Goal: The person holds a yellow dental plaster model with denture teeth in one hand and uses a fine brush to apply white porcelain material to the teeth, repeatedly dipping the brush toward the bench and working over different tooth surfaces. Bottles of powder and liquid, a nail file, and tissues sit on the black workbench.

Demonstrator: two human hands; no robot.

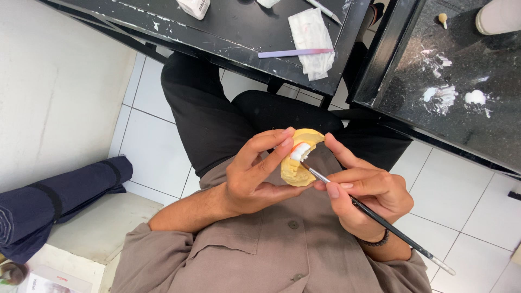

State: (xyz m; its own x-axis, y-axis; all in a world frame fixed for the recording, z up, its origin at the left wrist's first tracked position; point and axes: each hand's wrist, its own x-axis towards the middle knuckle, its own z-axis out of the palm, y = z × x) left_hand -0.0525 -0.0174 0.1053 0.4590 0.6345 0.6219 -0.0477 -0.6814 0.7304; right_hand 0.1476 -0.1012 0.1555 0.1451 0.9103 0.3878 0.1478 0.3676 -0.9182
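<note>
A black workbench (pixel 228 32) with white splashes runs along the top of the view, and a second black counter (pixel 461 125) stands to its right, also marked with white smears. Under them is a white tiled floor (pixel 157 152). At the lower left lies a rolled dark blue cloth (pixel 54 195) on a low step. The person sits with dark trousers and wears a grey-brown shirt (pixel 271 249).

On the workbench rests a crumpled white tissue (pixel 312 40), and on its lower part lies a long lilac nail file (pixel 296 52).

Over the lap, the left hand (pixel 255 176) is closed around a yellow dental plaster model (pixel 298 163); the thumb and fingers press it from above and from below. A small white tooth part (pixel 300 151) with an orange edge sits on the model, just beside the left fingertips.

The right hand (pixel 366 195) pinches a thin paintbrush (pixel 380 220) like a pen. Its tip touches the model just under the white part, and the dark handle goes down to the right, past the wrist with a dark beaded bracelet (pixel 374 241).
</note>
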